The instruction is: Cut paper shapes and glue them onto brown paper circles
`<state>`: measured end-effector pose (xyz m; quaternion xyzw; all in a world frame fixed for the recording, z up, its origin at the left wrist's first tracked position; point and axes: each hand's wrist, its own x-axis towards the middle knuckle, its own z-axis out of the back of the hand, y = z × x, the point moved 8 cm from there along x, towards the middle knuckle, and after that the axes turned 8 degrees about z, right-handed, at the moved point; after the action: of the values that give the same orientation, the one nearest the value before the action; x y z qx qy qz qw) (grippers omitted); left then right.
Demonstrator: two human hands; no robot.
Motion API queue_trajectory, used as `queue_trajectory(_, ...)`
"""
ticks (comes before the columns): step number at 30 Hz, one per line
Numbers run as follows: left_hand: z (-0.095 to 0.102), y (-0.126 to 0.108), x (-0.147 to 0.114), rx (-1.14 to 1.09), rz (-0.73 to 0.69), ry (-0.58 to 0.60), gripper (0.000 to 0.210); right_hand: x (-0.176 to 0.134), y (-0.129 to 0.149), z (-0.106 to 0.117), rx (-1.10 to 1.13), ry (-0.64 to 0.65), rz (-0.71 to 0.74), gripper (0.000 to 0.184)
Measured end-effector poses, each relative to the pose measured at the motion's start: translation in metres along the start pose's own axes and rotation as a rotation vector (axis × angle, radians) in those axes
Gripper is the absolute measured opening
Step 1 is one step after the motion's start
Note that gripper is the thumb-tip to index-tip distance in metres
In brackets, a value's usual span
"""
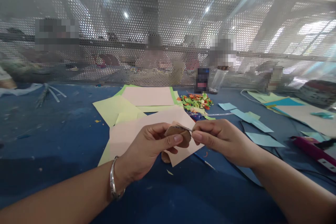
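My left hand (154, 143), with a silver bangle at its wrist, is closed on a small round piece of brown corrugated cardboard (185, 139), thumb on its face. My right hand (220, 138) pinches a thin grey pointed tool (187, 128). Its tip lies against the upper edge of the cardboard; I cannot make out its exact kind. Below the hands is a sheet of pale pink paper (126, 135). Another brown round piece (165, 157) lies under my left fingers, partly hidden. A blue thin-tipped pen or brush (204, 162) rests just below my right hand.
Yellow-green sheets (118, 108) and curled green and orange paper scraps (196, 101) lie behind the hands. To the right are light blue paper pieces (264, 139), cables and a magenta power strip (312, 152). A perforated metal screen (118, 66) borders the blue table (52, 140).
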<state>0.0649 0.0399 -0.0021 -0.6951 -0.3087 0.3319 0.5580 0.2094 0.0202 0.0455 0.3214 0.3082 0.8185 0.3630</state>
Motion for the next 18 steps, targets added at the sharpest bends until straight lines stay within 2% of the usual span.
queue_trajectory(12, 0.0007, 0.0004, -0.0001, 0.007, 0.031, 0.009, 0.023, -0.0011, -0.0004, -0.0001, -0.062, 0.050, -0.060, 0.046)
queue_trajectory(18, 0.0014, -0.0013, -0.0001, 0.025, 0.036, 0.015, 0.023, -0.0033, -0.0045, 0.0008, -0.081, 0.059, -0.081, 0.042)
